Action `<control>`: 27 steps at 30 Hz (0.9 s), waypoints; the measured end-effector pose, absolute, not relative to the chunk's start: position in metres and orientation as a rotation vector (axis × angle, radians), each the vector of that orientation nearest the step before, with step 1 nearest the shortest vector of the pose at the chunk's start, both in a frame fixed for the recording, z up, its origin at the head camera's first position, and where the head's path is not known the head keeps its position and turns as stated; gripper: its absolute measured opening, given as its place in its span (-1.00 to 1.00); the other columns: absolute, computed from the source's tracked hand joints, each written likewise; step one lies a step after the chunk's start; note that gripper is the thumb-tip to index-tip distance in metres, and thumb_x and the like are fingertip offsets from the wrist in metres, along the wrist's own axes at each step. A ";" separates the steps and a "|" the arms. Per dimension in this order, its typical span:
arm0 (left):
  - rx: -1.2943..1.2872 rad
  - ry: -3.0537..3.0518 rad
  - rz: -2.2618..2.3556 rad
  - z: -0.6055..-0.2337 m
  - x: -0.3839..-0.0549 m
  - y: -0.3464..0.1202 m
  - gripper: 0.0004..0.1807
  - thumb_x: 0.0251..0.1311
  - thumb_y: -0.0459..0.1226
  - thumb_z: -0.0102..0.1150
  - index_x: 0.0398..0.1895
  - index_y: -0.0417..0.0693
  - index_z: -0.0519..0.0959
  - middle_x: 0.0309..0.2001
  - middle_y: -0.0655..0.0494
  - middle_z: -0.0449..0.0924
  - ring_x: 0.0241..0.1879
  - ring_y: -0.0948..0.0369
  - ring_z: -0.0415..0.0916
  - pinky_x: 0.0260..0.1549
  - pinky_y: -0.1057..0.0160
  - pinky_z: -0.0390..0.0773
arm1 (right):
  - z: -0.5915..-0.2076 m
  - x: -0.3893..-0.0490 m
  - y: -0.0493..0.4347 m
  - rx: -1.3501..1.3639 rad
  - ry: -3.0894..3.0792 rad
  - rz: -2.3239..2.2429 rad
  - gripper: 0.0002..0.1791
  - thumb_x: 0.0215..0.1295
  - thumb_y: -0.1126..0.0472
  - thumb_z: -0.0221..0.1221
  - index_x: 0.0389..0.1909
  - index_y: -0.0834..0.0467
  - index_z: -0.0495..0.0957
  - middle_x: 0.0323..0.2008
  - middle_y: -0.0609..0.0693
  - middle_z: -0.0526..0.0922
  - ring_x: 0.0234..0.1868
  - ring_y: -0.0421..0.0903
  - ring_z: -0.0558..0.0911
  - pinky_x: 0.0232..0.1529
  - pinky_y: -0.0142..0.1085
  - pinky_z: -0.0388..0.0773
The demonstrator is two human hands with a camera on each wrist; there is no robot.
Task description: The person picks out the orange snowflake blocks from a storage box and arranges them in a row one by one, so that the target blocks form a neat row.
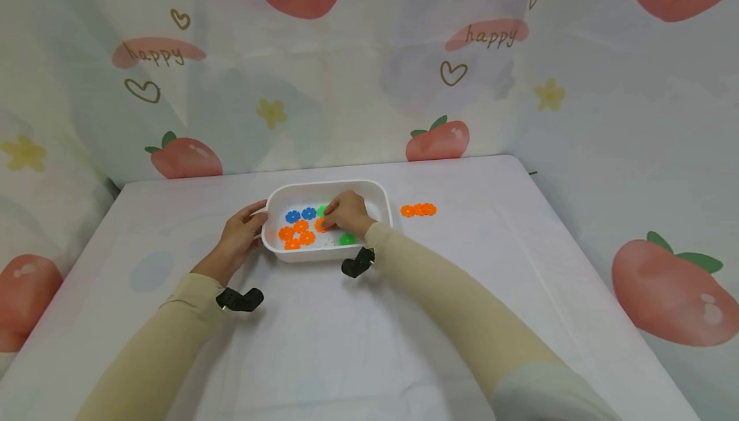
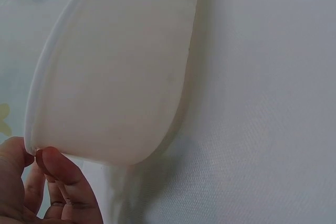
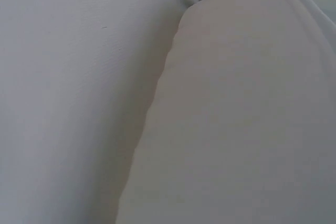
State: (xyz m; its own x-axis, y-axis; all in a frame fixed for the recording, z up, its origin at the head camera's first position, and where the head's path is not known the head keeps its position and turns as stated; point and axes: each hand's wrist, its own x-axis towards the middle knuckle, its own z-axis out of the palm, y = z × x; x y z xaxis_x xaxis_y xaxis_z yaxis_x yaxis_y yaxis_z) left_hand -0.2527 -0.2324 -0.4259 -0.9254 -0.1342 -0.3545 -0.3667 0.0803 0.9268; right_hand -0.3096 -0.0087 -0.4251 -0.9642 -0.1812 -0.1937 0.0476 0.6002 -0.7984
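Observation:
A white plastic tray [image 1: 323,255] sits on the table with several notched building discs inside. My left hand [image 1: 239,236] pinches the tray's left rim between thumb and fingers; the left wrist view shows these fingers [image 2: 68,174] at the rim corner. Reaching over the near wall, my right hand [image 1: 348,212] is inside the tray, its thumb and fingertips at an orange disc [image 1: 320,224] that they partly cover. Left of it lie more orange discs [image 1: 306,238] and blue discs [image 1: 293,217]. A green disc [image 1: 347,239] lies under the right wrist. The tray wall hides the right fingers in the right wrist view.
Right of the tray, a few orange discs [image 1: 418,210] lie in an overlapping row on the white-covered table [image 1: 323,344]. A printed cloth backdrop [image 1: 346,74] rises behind the table and along both sides. Each wrist wears a black strap mount [image 1: 239,300].

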 end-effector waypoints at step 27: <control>-0.520 2.175 1.946 -0.428 -0.254 -0.233 -0.44 0.47 -0.12 -0.02 0.50 0.14 0.23 0.28 0.00 0.33 -0.13 0.25 0.43 -0.29 0.44 0.51 | -0.423 -0.332 0.025 -0.176 2.555 -1.039 -0.80 0.15 0.31 0.38 -0.19 0.24 0.75 -0.32 0.10 0.74 -0.57 -0.21 0.55 -0.49 -0.51 0.51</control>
State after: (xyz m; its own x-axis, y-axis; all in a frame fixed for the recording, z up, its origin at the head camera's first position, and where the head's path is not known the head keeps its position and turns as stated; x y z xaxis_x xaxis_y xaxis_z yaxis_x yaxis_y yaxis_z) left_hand -0.2542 -0.2328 -0.4282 -0.9233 -0.1399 -0.3578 -0.3711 0.0840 0.9248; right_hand -0.3317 0.0252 -0.4226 -0.9217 -0.2521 -0.2948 0.0250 0.7198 -0.6938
